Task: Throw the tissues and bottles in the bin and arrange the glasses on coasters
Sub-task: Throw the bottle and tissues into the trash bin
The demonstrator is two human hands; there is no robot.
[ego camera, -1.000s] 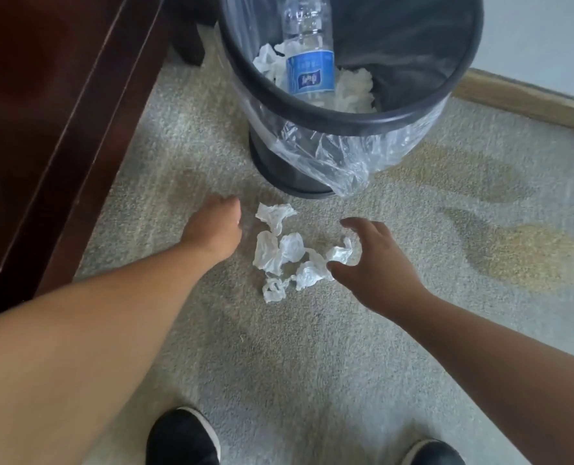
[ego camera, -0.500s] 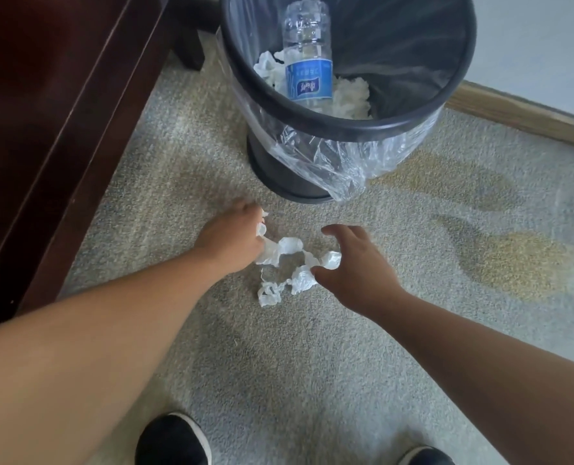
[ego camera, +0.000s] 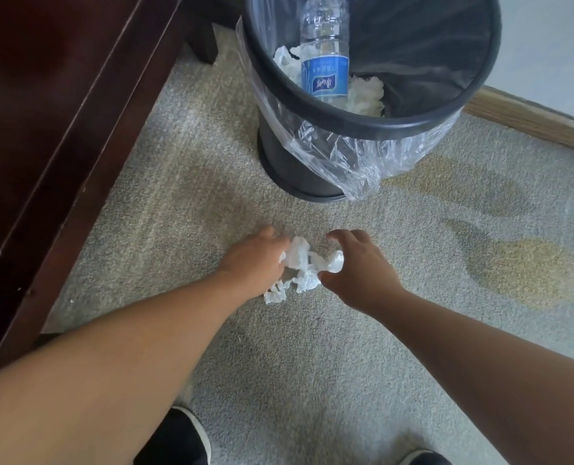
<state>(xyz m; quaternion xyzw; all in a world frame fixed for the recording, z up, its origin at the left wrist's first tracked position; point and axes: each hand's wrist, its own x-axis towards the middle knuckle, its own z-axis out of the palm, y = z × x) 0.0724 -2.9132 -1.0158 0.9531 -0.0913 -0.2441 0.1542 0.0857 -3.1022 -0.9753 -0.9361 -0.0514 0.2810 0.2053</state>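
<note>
Tissues (ego camera: 300, 260) lie bunched on carpet (ego camera: 312, 347), left hand (ego camera: 255, 260) and right hand (ego camera: 356, 266) grasping them; bin (ego camera: 362, 124) at twelve o'clock.

The bin (ego camera: 362, 124) stands on the carpet (ego camera: 312, 364) at the far centre. The baseboard (ego camera: 530, 125) runs behind it to the right. A bottle (ego camera: 325, 62) rests inside the bin, in its left half, with tissues (ego camera: 366, 95) around its base. The desk (ego camera: 44, 129) occupies the left side, near the bin.

A tissue pile (ego camera: 300, 263) lies on the carpet in front of the bin, apart from it. The left hand (ego camera: 255, 260) touches the pile's left side. The right hand (ego camera: 356, 266) grips its right side. The left shoe (ego camera: 178, 441) and the right shoe (ego camera: 424, 459) sit at the near edge, below the forearms.
</note>
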